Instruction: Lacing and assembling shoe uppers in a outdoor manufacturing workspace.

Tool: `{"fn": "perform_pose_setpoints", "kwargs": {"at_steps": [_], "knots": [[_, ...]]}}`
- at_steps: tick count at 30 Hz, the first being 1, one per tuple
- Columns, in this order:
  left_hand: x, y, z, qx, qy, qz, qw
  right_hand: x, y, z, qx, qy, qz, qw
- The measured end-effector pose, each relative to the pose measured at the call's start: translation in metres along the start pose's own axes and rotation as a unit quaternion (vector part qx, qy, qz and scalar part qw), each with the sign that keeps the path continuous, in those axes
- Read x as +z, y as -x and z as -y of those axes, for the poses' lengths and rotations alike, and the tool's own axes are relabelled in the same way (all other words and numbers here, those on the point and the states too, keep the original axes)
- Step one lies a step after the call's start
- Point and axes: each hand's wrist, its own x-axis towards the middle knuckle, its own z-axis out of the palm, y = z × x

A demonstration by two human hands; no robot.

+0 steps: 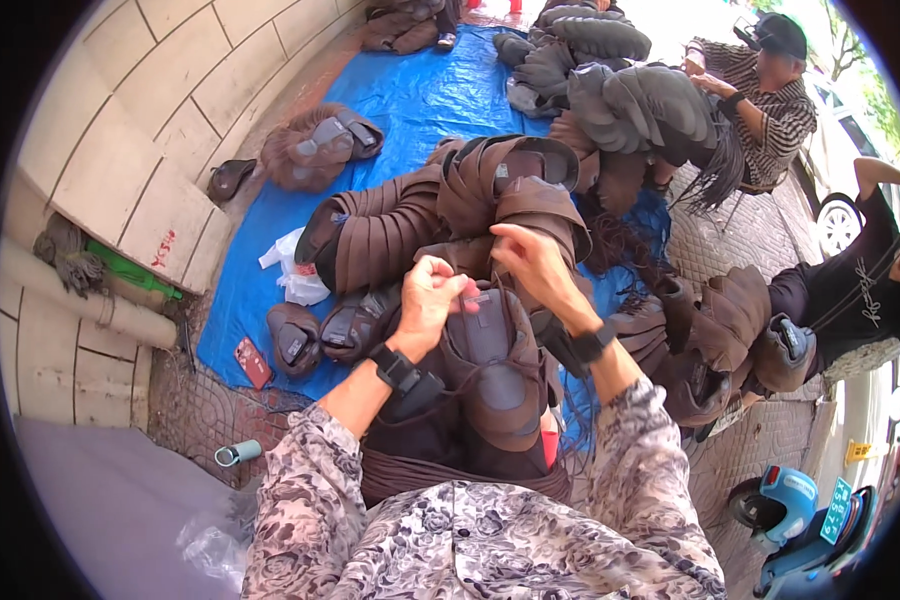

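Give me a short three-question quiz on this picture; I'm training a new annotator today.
1. True or false: the left hand and right hand are raised above a brown padded piece on the lap.
2. What colour is the tarp? A green, B blue, C white.
3. What lies on the paving by the left elbow?

Key: 1 true. 2 B. 3 A small grey-green tube.

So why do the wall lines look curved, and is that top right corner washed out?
Head view: the fisheye lens bends the wall joints toward the rim; daylight overexposes the top right near the white car; the left hand and right hand over the brown pad look fairly sharp.
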Motion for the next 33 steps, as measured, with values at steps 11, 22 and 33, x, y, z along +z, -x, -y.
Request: {"fn": "perform_pose_setpoints", "kwargs": {"at_steps": [11,22,33], "knots": [[0.001,0.007,0.02,-0.032,0.071,-0.014,0.997,0.029,0.056,-0.006,0.115,0.136,-0.032,0.983],[0.003,0.004,0.003,-0.025,0.082,-0.043,0.995,0.034,0.023,0.03,0.19,-0.283,-0.047,0.939],[0.01,0.007,-0.017,0.031,0.06,-0.084,0.994,0.056,0.026,0.028,0.172,-0.232,-0.024,0.957]]}}
